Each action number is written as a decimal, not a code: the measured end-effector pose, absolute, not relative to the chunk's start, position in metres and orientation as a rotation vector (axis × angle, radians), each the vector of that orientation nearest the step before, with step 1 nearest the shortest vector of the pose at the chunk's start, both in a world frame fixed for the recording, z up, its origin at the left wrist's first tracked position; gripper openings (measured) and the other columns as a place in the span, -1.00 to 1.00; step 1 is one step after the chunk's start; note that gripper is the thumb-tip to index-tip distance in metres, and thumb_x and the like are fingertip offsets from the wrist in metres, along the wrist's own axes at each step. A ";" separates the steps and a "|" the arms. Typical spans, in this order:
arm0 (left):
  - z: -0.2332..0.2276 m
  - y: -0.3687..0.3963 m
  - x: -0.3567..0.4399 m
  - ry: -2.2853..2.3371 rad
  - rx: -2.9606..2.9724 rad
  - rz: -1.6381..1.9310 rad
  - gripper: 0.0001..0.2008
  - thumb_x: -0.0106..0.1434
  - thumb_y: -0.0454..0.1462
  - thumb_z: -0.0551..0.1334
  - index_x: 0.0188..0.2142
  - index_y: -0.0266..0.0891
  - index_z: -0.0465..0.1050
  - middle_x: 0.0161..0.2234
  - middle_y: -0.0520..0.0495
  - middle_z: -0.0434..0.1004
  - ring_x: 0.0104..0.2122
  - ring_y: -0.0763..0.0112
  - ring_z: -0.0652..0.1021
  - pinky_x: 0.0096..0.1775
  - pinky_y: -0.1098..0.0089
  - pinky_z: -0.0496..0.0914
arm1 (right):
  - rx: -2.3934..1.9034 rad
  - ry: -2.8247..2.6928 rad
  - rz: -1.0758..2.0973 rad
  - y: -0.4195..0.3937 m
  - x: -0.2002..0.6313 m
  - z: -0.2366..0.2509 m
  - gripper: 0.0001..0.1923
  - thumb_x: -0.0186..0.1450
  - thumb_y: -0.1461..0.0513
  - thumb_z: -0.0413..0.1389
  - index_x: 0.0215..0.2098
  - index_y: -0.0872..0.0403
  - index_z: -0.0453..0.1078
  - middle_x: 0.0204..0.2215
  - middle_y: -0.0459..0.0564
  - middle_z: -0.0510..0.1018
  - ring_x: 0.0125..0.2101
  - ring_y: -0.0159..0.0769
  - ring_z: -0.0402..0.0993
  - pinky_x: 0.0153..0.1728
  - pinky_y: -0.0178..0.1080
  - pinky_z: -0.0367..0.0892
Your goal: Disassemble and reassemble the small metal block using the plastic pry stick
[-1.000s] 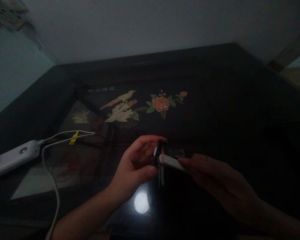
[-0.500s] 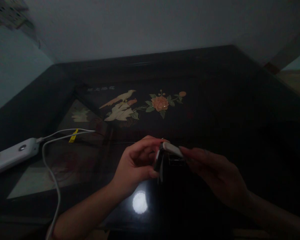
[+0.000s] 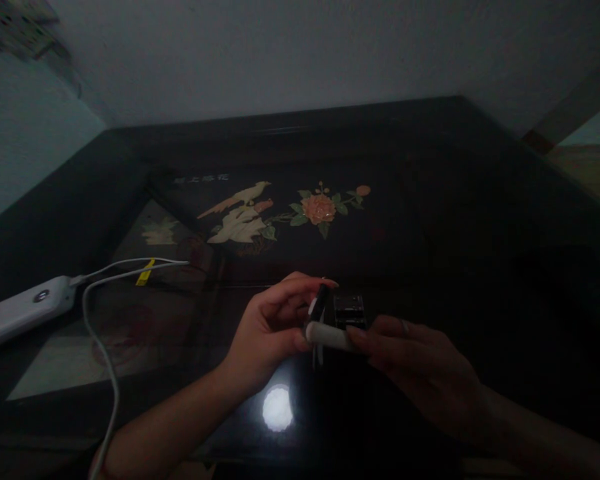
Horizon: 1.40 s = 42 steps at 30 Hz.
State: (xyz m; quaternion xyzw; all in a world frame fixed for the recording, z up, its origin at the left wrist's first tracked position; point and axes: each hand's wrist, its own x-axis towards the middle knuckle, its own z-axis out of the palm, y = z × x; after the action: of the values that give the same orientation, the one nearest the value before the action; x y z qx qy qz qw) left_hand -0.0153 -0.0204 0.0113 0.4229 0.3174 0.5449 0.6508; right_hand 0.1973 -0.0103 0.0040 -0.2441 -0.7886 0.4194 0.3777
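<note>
In dim light my left hand (image 3: pixel 273 327) pinches a small flat dark object with a pale edge (image 3: pixel 318 308), held upright between thumb and fingers. My right hand (image 3: pixel 420 367), with a ring on one finger, holds a small white oblong piece (image 3: pixel 329 337) by its right end, its left tip touching the dark object's lower part. Just behind them a small dark box-like item (image 3: pixel 350 310) sits on the table; its details are too dark to make out.
The glossy black table (image 3: pixel 430 220) carries an inlaid bird and flower picture (image 3: pixel 280 210) and reflects a round light (image 3: pixel 277 409). At the left lie a white power strip (image 3: pixel 23 313) and a white cable (image 3: pixel 107 360) with a yellow tag. A pale wall rises behind.
The white piece in my right hand went up to the top of the dark object, then came down to its lower part. My left hand stayed almost in place.
</note>
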 end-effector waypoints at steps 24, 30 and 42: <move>0.013 -0.019 -0.014 0.829 1.003 1.284 -0.62 -0.04 -0.22 0.49 -0.16 -0.10 0.61 -0.35 0.01 0.48 -0.42 0.52 0.46 -0.37 0.58 0.39 | -0.783 -1.963 0.969 -0.007 0.195 0.004 -0.48 0.34 0.40 0.02 0.19 -0.16 0.29 -0.37 -0.11 0.54 -0.45 -0.43 0.41 -0.45 -0.40 0.36; 0.014 -0.019 -0.015 0.811 1.030 1.266 -0.67 0.01 -0.26 0.47 -0.17 -0.06 0.62 -0.21 -0.01 0.54 -0.31 0.47 0.53 -0.28 0.56 0.43 | -0.752 -1.976 0.999 -0.005 0.194 0.001 -0.54 0.37 0.35 0.01 0.18 -0.13 0.32 -0.34 -0.07 0.57 -0.46 -0.42 0.42 -0.46 -0.38 0.38; 0.008 -0.019 -0.014 0.899 0.952 1.261 -0.60 -0.03 -0.19 0.49 -0.15 -0.15 0.61 -0.24 -0.07 0.61 -0.28 0.35 0.57 -0.24 0.44 0.46 | -0.880 -1.944 0.970 -0.007 0.194 -0.001 -0.53 0.35 0.35 0.02 0.18 -0.13 0.31 -0.27 -0.06 0.60 -0.38 -0.37 0.48 -0.39 -0.34 0.42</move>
State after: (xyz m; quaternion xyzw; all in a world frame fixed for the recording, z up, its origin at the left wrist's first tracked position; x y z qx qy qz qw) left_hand -0.0135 -0.0185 0.0081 0.4132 0.3899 0.5472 0.6146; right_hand 0.1940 -0.0070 -0.0009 -0.3460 -0.7644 0.3812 0.3882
